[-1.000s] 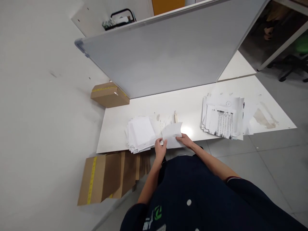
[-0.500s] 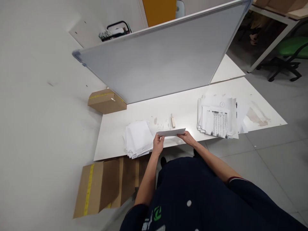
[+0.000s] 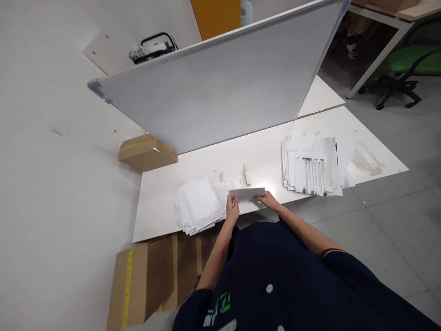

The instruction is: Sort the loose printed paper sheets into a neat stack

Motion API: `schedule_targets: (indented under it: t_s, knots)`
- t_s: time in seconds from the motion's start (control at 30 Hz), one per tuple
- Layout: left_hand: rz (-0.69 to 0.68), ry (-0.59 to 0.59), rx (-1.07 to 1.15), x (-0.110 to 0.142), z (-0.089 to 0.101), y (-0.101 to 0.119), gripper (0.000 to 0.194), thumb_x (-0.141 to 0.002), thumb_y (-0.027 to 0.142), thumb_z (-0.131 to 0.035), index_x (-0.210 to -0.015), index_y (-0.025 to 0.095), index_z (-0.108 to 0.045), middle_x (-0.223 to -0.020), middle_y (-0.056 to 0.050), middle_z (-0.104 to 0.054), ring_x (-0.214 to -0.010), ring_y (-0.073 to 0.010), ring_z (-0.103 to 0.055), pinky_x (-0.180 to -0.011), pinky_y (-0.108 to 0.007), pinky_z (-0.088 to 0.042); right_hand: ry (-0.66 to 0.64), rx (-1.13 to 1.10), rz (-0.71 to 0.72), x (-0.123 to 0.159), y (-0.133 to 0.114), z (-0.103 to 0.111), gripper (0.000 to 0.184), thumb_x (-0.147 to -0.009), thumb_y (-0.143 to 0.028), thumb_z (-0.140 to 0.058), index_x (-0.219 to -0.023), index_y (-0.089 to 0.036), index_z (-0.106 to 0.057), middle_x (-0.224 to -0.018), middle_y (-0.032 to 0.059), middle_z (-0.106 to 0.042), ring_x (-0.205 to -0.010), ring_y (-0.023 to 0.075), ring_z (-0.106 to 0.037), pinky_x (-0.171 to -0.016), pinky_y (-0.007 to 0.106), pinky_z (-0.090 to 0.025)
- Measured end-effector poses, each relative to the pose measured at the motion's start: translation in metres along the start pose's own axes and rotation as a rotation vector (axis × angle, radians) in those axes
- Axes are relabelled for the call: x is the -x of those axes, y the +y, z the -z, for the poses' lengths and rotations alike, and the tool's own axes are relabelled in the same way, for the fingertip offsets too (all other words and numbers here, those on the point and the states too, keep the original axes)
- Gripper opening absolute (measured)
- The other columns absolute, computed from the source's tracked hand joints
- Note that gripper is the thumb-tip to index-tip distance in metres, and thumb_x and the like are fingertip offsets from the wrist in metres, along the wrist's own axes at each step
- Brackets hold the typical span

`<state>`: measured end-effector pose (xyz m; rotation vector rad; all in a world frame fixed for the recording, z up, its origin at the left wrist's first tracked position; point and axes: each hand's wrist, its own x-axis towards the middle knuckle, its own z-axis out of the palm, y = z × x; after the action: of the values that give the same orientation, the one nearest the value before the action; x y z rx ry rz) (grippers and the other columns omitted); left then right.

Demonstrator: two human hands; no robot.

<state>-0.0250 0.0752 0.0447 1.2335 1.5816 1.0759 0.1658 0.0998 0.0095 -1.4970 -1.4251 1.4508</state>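
Observation:
A white sheet of paper (image 3: 246,192), seemingly folded, is held up over the table's front edge between both hands. My left hand (image 3: 232,208) pinches its left end, thumb toward me. At the right end, my right hand (image 3: 267,199) grips it with thumb and fingers. Just beyond the paper lies a small cream-coloured box cutter or similar slim tool (image 3: 246,176). To the left of my left hand is an untidy stack of blank white paper (image 3: 200,200). Farther off on the right, a pile of printed sheets (image 3: 310,170) has dark ink smears on it.
A whiteboard (image 3: 220,87) stands along the back of the white table (image 3: 155,197). One cardboard box (image 3: 148,154) sits at the back left corner; open cardboard boxes (image 3: 131,285) are below the left front edge. A green chair (image 3: 409,59) stands at right.
The view has shifted slightly. The paper's left end and my left hand have moved a little to the right, closer to my right hand. Both hands keep hold of the sheet.

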Motion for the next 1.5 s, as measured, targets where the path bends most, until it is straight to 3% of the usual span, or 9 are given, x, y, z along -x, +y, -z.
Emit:
schedule_targets:
  t_s: [0.23, 0.43, 0.57, 0.67, 0.83, 0.93, 1.07, 1.23, 1.5]
  knots:
    - [-0.017, 0.054, -0.006, -0.002, -0.003, 0.001, 0.022, -0.083, 0.037, -0.044, -0.070, 0.019, -0.047, -0.066, 0.001, -0.050, -0.068, -0.0129, -0.051, -0.068, -0.026, -0.041, 0.020, 0.161, 0.085, 0.005, -0.006, 0.010, 0.030, -0.077, -0.038, -0.048, -0.087, -0.018, -0.068, -0.086, 0.0043, -0.068, -0.085, 0.0229, -0.061, -0.075, 0.032, -0.046]
    - [-0.045, 0.013, 0.027, 0.003, -0.007, -0.001, 0.017, -0.080, 0.033, -0.049, -0.081, 0.019, -0.057, -0.083, -0.004, -0.062, -0.087, -0.0174, -0.057, -0.081, -0.031, -0.042, -0.022, 0.374, 0.150, 0.010, -0.017, 0.016, 0.031, -0.083, -0.032, -0.039, -0.092, -0.018, -0.065, -0.088, 0.0049, -0.067, -0.080, 0.0191, -0.061, -0.072, 0.029, -0.045]
    - [-0.089, -0.011, 0.083, 0.001, 0.005, 0.007, 0.021, -0.075, 0.029, -0.056, -0.094, 0.019, -0.057, -0.095, -0.006, -0.063, -0.095, -0.0173, -0.057, -0.086, -0.033, -0.042, -0.105, 0.563, 0.201, 0.014, -0.046, 0.027, 0.027, -0.078, -0.018, -0.044, -0.096, -0.019, -0.064, -0.097, 0.0056, -0.066, -0.090, 0.0186, -0.059, -0.078, 0.028, -0.042]
    - [-0.133, 0.048, 0.124, -0.005, 0.021, 0.010, 0.035, -0.072, 0.022, -0.058, -0.106, 0.019, -0.050, -0.099, -0.007, -0.062, -0.096, -0.0173, -0.057, -0.085, -0.034, -0.043, -0.170, 0.733, 0.241, 0.022, -0.081, 0.038, 0.026, -0.074, -0.015, -0.049, -0.095, -0.019, -0.063, -0.089, 0.0072, -0.066, -0.088, 0.0221, -0.058, -0.078, 0.032, -0.039]
    - [-0.110, 0.029, 0.020, -0.009, 0.041, -0.003, 0.020, -0.068, 0.015, -0.050, -0.086, 0.017, -0.059, -0.087, -0.006, -0.064, -0.086, -0.0182, -0.059, -0.083, -0.036, -0.045, -0.204, 1.098, 0.207, 0.038, -0.128, 0.043, 0.020, -0.079, -0.012, -0.043, -0.088, -0.015, -0.061, -0.087, 0.0132, -0.061, -0.086, 0.0253, -0.055, -0.067, 0.032, -0.039]
    - [-0.118, -0.050, -0.040, -0.005, 0.038, -0.014, 0.035, -0.062, 0.010, -0.053, -0.094, 0.020, -0.062, -0.100, -0.006, -0.062, -0.099, -0.0206, -0.055, -0.091, -0.039, -0.040, -0.202, 1.264, 0.134, 0.039, -0.131, 0.035, 0.025, -0.079, -0.005, -0.038, -0.089, -0.013, -0.060, -0.090, 0.0164, -0.059, -0.084, 0.0253, -0.055, -0.064, 0.032, -0.038]
    - [-0.184, -0.189, -0.276, 0.000, 0.020, -0.026, 0.049, -0.061, 0.005, -0.056, -0.107, 0.024, -0.059, -0.117, -0.006, -0.056, -0.115, -0.0226, -0.045, -0.100, -0.041, -0.033, -0.209, 1.279, 0.053, 0.032, -0.111, 0.018, 0.024, -0.076, -0.002, -0.042, -0.086, -0.010, -0.062, -0.088, 0.0197, -0.059, -0.085, 0.0275, -0.054, -0.066, 0.034, -0.038]
    - [-0.157, -0.251, -0.304, -0.002, 0.007, -0.032, 0.036, -0.064, 0.004, -0.055, -0.092, 0.024, -0.066, -0.103, -0.005, -0.064, -0.103, -0.0216, -0.054, -0.094, -0.043, -0.038, -0.191, 1.182, 0.011, 0.025, -0.094, 0.010, 0.023, -0.076, -0.003, -0.044, -0.090, -0.011, -0.061, -0.093, 0.0196, -0.059, -0.092, 0.0286, -0.053, -0.071, 0.036, -0.036]
    - [-0.066, -0.083, -0.204, -0.013, 0.011, -0.016, 0.027, -0.081, 0.031, -0.046, -0.101, 0.020, -0.061, -0.099, -0.007, -0.064, -0.093, -0.0176, -0.058, -0.084, -0.033, -0.045, -0.126, 0.712, -0.132, 0.025, -0.077, 0.059, 0.021, -0.082, -0.022, -0.043, -0.095, -0.019, -0.059, -0.093, 0.0091, -0.064, -0.088, 0.0222, -0.056, -0.069, 0.028, -0.037]
